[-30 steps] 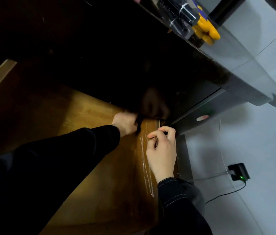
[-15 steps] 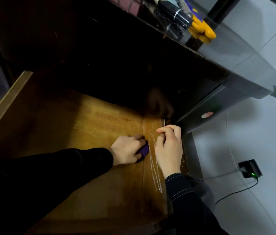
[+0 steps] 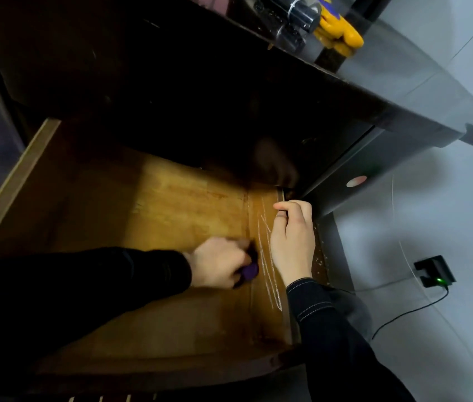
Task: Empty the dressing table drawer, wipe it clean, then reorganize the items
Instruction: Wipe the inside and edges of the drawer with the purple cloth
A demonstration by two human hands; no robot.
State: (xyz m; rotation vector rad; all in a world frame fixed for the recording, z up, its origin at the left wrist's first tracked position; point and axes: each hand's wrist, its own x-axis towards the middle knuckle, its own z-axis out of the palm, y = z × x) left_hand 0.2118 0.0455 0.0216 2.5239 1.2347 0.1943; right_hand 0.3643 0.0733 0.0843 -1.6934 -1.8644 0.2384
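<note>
The wooden drawer point(image 3: 154, 227) stands pulled out, with nothing lying on its brown floor. My left hand point(image 3: 219, 264) presses a small purple cloth point(image 3: 249, 271) onto the floor near the drawer's right side; the hand is blurred. White streaks point(image 3: 268, 256) run along the floor just right of the cloth. My right hand point(image 3: 293, 239) rests on the drawer's right wall, fingers curled over its top edge.
The dark dressing table top point(image 3: 229, 82) overhangs the drawer's back. On it lie a yellow object point(image 3: 339, 33) and dark cylindrical items point(image 3: 293, 18). On the grey floor at right lies a black device with a green light point(image 3: 435, 271) and its cable.
My left hand has drawn the purple cloth from the drawer's back corner toward me along the right side. My right hand has kept its hold on the drawer's right wall.
</note>
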